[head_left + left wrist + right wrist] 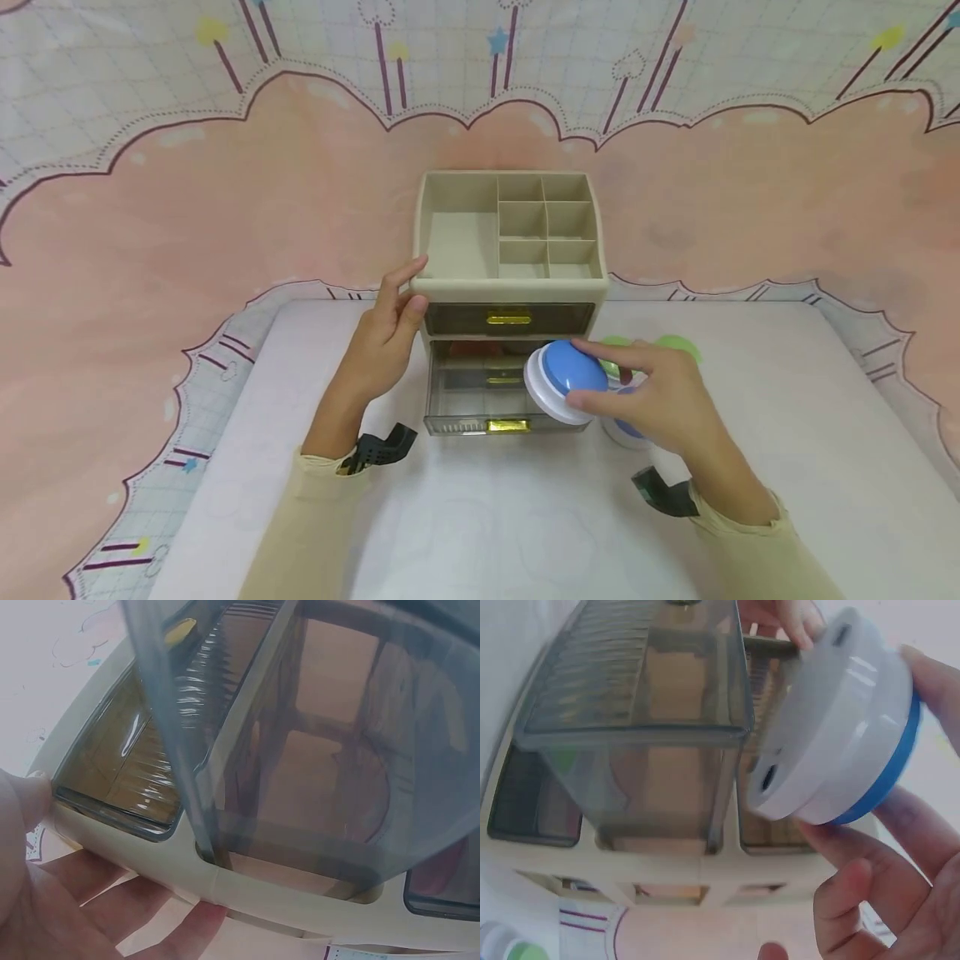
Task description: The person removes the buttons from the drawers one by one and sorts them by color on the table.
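My right hand grips a round white buzzer button with a blue domed top, thumb and fingers at its rim. It is tilted over the right side of a pulled-out smoky clear drawer. The right wrist view shows the button's white underside with dark slots. My left hand rests against the left side of the beige desk organizer, fingers along its edge. The middle drawer stands out from the organizer, while the top drawer is closed.
Behind my right hand on the white table lie green-topped round buttons and another blue-topped one, partly hidden. The organizer's top has a large compartment and several small ones. A patterned cloth hangs behind.
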A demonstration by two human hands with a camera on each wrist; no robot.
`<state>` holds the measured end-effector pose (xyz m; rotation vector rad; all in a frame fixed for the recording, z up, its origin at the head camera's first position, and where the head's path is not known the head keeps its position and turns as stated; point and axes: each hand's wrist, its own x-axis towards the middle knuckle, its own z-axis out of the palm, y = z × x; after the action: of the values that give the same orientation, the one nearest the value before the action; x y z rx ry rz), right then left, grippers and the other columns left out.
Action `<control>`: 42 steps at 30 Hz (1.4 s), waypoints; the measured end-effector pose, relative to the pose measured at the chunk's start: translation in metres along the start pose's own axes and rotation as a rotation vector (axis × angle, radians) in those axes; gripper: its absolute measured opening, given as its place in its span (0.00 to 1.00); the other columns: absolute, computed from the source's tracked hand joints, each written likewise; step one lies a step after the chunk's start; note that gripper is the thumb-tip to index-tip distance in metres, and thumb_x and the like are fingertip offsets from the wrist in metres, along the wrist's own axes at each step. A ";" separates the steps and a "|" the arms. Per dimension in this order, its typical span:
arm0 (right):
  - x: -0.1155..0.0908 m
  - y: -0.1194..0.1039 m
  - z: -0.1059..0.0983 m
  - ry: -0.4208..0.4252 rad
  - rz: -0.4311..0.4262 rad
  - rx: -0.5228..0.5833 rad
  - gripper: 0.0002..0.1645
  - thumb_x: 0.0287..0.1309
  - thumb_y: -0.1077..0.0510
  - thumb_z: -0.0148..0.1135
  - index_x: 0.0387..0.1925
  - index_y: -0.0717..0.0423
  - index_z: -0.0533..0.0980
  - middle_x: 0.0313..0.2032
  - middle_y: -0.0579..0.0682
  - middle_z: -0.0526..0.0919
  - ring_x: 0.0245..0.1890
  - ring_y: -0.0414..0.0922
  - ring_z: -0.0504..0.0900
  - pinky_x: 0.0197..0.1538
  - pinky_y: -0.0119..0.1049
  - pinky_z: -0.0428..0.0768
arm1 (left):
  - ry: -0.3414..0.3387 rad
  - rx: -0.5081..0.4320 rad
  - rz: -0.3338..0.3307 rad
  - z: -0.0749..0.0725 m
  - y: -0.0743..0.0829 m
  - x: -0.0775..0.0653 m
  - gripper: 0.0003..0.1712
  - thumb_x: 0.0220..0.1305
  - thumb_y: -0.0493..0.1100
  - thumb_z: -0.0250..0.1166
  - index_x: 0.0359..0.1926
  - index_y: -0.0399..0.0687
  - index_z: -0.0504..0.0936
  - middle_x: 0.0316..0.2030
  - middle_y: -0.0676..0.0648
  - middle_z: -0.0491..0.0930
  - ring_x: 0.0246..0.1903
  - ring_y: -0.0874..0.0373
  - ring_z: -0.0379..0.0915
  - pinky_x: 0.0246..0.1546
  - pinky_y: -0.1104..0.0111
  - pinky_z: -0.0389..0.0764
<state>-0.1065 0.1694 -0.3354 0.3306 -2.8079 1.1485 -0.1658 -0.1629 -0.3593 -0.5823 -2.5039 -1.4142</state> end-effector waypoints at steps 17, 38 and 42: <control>-0.031 0.060 -0.044 0.272 0.092 -0.227 0.38 0.43 0.43 0.85 0.59 0.38 0.83 0.29 0.52 0.78 0.25 0.42 0.64 0.25 0.36 0.60 | 0.007 0.003 -0.010 -0.003 0.000 -0.002 0.28 0.82 0.48 0.47 0.77 0.64 0.54 0.30 0.41 0.67 0.37 0.48 0.68 0.42 0.56 0.67; -0.044 0.137 -0.040 0.129 0.317 -0.382 0.49 0.51 0.27 0.72 0.67 0.51 0.76 0.28 0.54 0.85 0.29 0.48 0.72 0.26 0.37 0.62 | 0.001 -0.002 -0.012 -0.003 -0.001 -0.001 0.28 0.82 0.48 0.48 0.77 0.62 0.54 0.50 0.33 0.80 0.46 0.44 0.72 0.48 0.53 0.70; -0.047 0.146 -0.038 0.112 0.332 -0.369 0.49 0.51 0.27 0.73 0.66 0.53 0.76 0.28 0.56 0.88 0.29 0.47 0.78 0.26 0.36 0.62 | 0.000 -0.002 -0.007 -0.002 0.000 -0.001 0.28 0.82 0.49 0.47 0.77 0.61 0.55 0.51 0.34 0.79 0.46 0.44 0.71 0.48 0.54 0.69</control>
<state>-0.0946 0.3052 -0.4157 -0.2282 -2.9602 0.6374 -0.1652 -0.1650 -0.3584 -0.5746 -2.5069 -1.4194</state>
